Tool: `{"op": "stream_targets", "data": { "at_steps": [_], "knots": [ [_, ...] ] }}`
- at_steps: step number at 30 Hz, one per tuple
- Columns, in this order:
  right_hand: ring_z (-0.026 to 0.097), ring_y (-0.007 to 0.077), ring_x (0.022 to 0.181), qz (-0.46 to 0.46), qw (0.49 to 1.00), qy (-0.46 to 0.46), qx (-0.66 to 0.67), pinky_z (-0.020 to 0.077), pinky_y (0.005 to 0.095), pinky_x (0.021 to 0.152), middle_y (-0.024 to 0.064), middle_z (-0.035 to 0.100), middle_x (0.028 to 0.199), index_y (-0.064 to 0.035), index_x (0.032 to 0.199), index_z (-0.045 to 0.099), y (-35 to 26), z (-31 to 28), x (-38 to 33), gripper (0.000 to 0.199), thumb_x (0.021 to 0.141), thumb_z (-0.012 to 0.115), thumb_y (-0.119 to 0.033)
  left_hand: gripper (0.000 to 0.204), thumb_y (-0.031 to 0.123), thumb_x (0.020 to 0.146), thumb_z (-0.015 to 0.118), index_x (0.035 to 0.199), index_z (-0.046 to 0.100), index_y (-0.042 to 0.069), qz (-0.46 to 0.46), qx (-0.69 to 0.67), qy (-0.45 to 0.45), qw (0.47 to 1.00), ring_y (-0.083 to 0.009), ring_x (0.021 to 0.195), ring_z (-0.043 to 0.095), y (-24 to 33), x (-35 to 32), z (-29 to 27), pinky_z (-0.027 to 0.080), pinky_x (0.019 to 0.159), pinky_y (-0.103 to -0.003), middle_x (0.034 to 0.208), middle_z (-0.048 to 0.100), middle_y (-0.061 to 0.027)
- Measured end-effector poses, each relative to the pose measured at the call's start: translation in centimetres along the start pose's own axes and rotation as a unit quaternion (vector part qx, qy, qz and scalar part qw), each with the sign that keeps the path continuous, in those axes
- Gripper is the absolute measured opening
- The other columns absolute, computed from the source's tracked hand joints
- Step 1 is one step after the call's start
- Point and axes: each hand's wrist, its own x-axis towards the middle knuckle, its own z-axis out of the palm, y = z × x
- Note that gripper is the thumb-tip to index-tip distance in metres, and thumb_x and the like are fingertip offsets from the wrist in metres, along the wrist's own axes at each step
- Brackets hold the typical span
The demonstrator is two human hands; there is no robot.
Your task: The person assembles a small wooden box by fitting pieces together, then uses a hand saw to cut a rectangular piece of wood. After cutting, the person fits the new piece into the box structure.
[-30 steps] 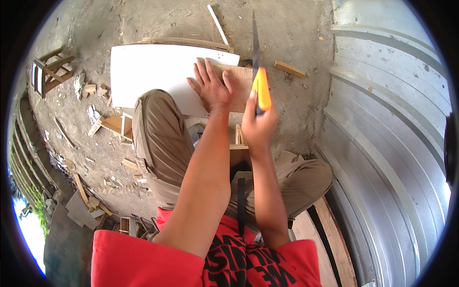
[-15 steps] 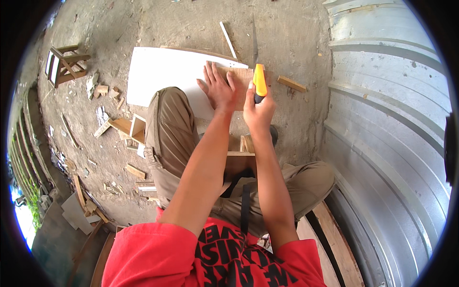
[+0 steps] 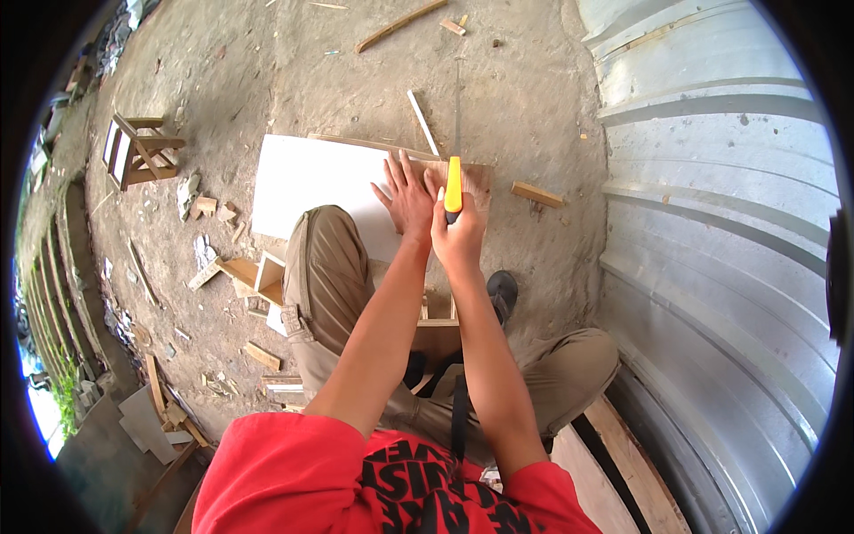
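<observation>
Saw in hand over the brown board, no piece seen to be parted

The right hand [image 3: 460,236] is closed around the yellow-and-black handle of the saw [image 3: 455,182], whose thin blade points away from the body. The left hand [image 3: 412,203] lies flat with fingers spread, holding nothing; its fingers rest toward the white board [image 3: 307,187], with the thumb close to the saw handle.

The brown board [image 3: 476,185] lies beneath and around the right hand, showing to both sides of the saw handle, while the white board spreads out to the left of the left hand.

As far as the sawing has got, the set-up looks done: boards laid out, one hand steadying, the other gripping the tool. The cut itself seems unfinished, since no piece of the brown board lies visibly apart from it. Whether a cut line has been started cannot be told; the handle and fingers cover that part.

Beyond the fingertips lies a narrow white strip [image 3: 422,123], and a loose wooden offcut [image 3: 537,195] sits right of the right hand on the floor [image 3: 543,107].
</observation>
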Motion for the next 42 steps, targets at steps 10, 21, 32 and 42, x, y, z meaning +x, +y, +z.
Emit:
{"op": "stream_targets", "data": {
  "at_steps": [10,21,32,42],
  "knots": [
    [0.06,0.0264,0.052,0.096,0.995,-0.008,-0.006,0.0446,0.0365,0.051,0.0149,0.058,0.062,0.0007,0.088,0.058,-4.2,-4.8,-3.0,0.016,0.093,0.065,-0.013,0.067,0.047,0.098,0.04,0.154,0.026,0.012,-0.031,-0.031,-0.029,0.999,-0.0245,0.151,0.015,1.0,0.1,-1.3,0.006,0.12,-0.055,0.162,0.018,-0.0113],
    [0.06,0.0179,0.056,0.247,0.962,-0.082,-0.085,0.0469,0.0306,0.054,0.0121,0.061,0.068,0.0029,0.104,0.061,-13.0,-12.6,-10.1,0.016,0.092,0.064,-0.008,0.066,0.046,0.098,0.04,0.153,0.027,0.012,-0.036,-0.018,-0.056,0.998,-0.0246,0.151,0.012,1.3,0.4,-1.4,0.003,0.12,-0.054,0.162,0.017,-0.0123],
    [0.064,0.0248,0.054,0.218,0.967,-0.073,-0.107,0.0472,0.034,0.051,0.0135,0.061,0.065,-0.0001,0.091,0.06,-12.0,-9.2,-6.9,0.011,0.09,0.067,-0.009,0.067,0.046,0.098,0.039,0.154,0.025,0.013,-0.047,-0.009,-0.083,0.995,-0.0243,0.152,0.011,1.0,0.1,-1.7,0.003,0.12,-0.054,0.163,0.015,-0.0109],
    [0.046,0.0122,0.054,0.15,0.987,-0.031,-0.038,0.0403,0.0299,0.051,0.0067,0.053,0.06,0.0014,0.087,0.058,-4.7,-2.7,1.5,0.019,0.098,0.059,-0.014,0.065,0.046,0.099,0.038,0.154,0.026,0.012,-0.028,-0.013,-0.084,0.996,-0.0247,0.151,0.011,1.6,0.2,-1.4,0.002,0.12,-0.054,0.163,0.015,-0.0112]
  ]
}}
